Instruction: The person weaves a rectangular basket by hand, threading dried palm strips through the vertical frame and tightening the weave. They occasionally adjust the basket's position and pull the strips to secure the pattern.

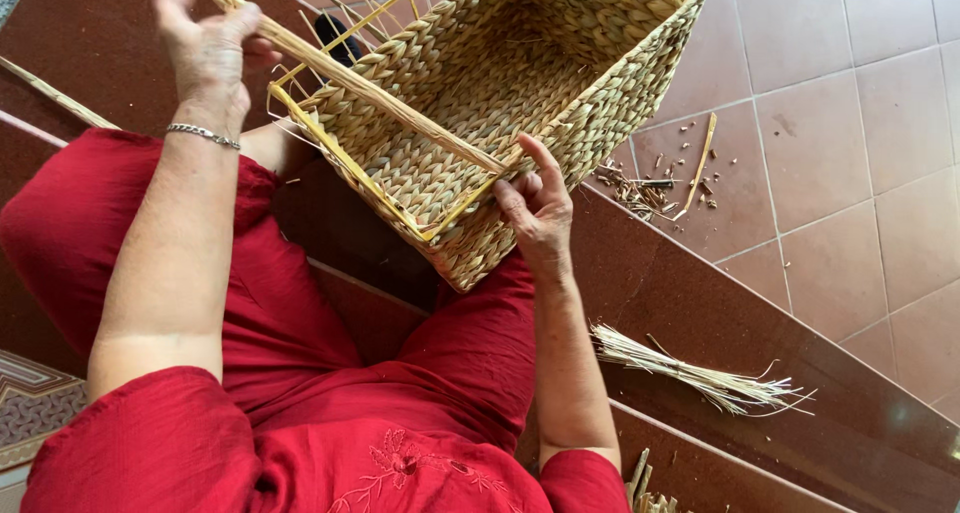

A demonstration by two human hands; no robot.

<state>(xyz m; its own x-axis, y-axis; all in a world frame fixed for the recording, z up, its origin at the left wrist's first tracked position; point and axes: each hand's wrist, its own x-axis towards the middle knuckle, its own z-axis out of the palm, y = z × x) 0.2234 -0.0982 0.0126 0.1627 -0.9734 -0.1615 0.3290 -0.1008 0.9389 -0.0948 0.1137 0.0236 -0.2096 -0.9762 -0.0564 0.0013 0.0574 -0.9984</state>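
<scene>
While the left hand (208, 48) pinches a long straw strand (380, 98) up at eleven o'clock, fingers closed tight around it, the right hand (538, 208) steadies the woven basket (520, 83), thumb and fingers curled over its near rim at about five o'clock of the basket. The basket rests tilted on the lap, its open mouth facing the person, with a yellow wire frame (330, 148) showing along the unfinished edge. To weave well here, I judge the strand should be kept taut and flat against the rim, and the right thumb should press where strand meets rim. A bundle of straw (700, 373) lies on the step at four o'clock, and scraps (650, 188) litter the tiles.
</scene>
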